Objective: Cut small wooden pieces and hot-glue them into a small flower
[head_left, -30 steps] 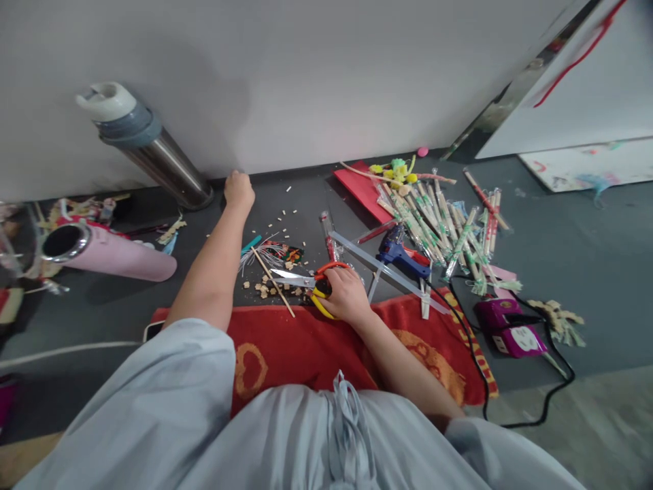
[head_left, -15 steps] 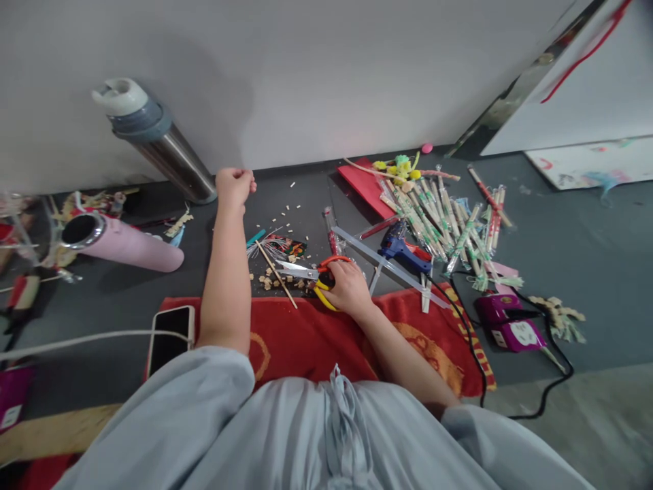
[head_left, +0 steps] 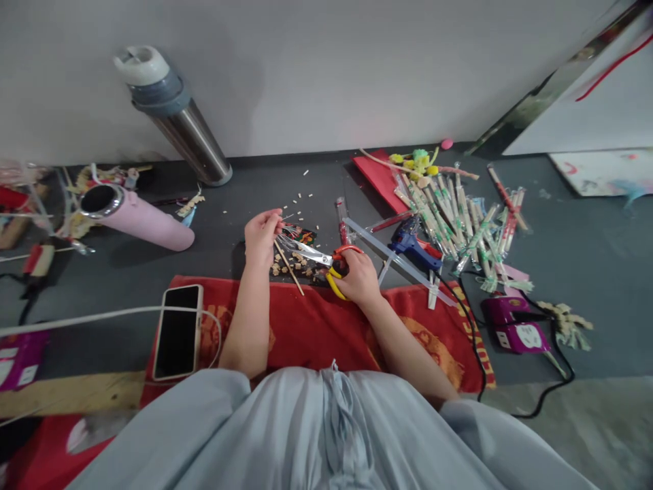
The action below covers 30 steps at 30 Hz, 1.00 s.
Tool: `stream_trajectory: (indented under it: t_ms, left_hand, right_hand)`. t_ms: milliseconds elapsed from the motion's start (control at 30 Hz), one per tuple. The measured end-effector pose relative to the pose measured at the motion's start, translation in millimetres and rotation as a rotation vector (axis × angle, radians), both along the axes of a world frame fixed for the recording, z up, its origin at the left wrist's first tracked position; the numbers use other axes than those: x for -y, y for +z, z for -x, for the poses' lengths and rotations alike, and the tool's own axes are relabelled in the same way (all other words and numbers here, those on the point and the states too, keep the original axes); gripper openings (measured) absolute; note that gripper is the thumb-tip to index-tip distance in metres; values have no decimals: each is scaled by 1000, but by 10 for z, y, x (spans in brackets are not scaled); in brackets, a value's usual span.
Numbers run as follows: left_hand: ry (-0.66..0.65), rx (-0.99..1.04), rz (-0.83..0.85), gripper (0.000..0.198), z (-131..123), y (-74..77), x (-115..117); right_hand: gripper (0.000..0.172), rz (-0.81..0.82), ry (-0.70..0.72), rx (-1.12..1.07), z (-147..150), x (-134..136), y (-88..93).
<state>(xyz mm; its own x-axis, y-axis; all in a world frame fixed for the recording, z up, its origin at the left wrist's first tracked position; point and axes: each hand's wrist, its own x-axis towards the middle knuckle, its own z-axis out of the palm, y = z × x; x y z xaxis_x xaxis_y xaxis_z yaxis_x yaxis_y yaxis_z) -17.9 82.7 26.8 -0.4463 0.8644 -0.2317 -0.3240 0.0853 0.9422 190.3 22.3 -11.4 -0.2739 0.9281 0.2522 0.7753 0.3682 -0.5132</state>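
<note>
My right hand (head_left: 361,278) grips scissors (head_left: 334,262) with orange and yellow handles. Their blades point left, slightly apart, toward a bundle of thin white strands (head_left: 290,235). At that bundle, my left hand (head_left: 263,235) has thumb and fingers pinched together on thin strands; how many is too fine to tell. Just below the blades lie a thin wooden stick (head_left: 290,267) and small tan chunks (head_left: 306,268). A dark patterned piece (head_left: 306,235) lies behind the strands, and tiny white bits (head_left: 300,211) are scattered beyond.
A steel thermos (head_left: 191,136) and a pink tumbler (head_left: 147,221) stand left. A phone (head_left: 177,333) lies on the red towel (head_left: 306,333). To the right are a blue glue gun (head_left: 411,245), wrapped sticks (head_left: 449,224) and a purple power adapter (head_left: 513,327) with a black cord.
My left hand has come down from beside the thermos to the white strands and pinches there. My right hand still holds the scissors. The camera view has shifted slightly.
</note>
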Motion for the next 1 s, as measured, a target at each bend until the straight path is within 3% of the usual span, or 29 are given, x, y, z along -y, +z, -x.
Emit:
stream_trajectory:
  t_ms: [200,400,1000]
  left_hand:
    - [-36,141,-173,7,174,-66,21]
    - [-140,285,-148,7,229,-43,44]
    - [-251,169,-167,16,245,14,113]
  right_hand:
    - [42,-7,-10,-5,-8,4,-10]
    - [42,6,-23,-7,-9,10,-24]
    - [37,30,-40,47,-17,27,-12]
